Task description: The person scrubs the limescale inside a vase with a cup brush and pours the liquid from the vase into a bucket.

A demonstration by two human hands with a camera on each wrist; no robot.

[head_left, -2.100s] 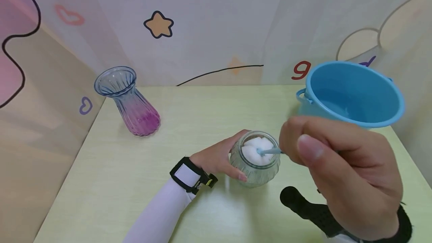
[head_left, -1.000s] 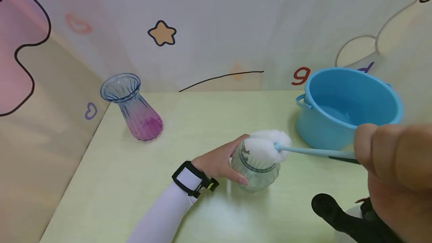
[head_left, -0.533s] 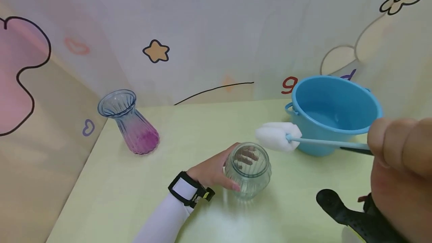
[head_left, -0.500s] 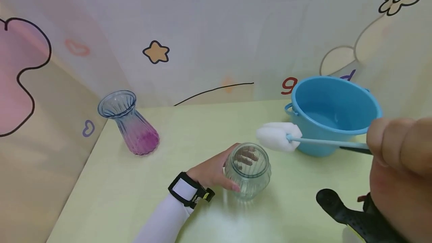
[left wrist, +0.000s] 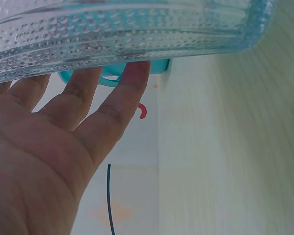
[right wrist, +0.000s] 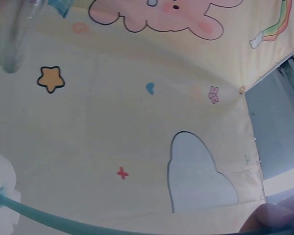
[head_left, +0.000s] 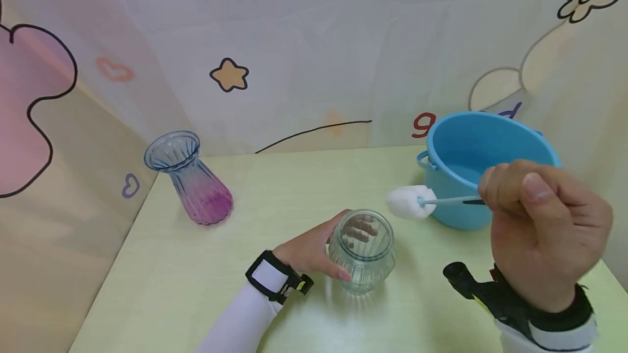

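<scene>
A clear ribbed glass jar (head_left: 365, 277) stands upright on the table, its mouth uncovered. My left hand (head_left: 311, 249) grips it from the left, thumb in front and fingers round the far side. In the left wrist view, fingers touch the dimpled glass (left wrist: 127, 34). My right hand (head_left: 549, 222) holds a sponge bottle brush by its thin light-blue and black handle. The white sponge head (head_left: 408, 202) hangs in the air to the right of the jar's rim, apart from it. Part of the head (right wrist: 1, 178) also shows in the right wrist view.
A blue bucket (head_left: 456, 200) stands at the back right, partly behind my right hand. At the back left is a ribbed glass vase (head_left: 201, 189), blue fading to pink. A printed curtain (head_left: 304, 42) hangs behind the pale table (head_left: 162, 271).
The brush has come up out of the jar and moved off to its right. My right hand has since turned, with its thumb showing again. The left hand keeps its hold on the jar.
</scene>
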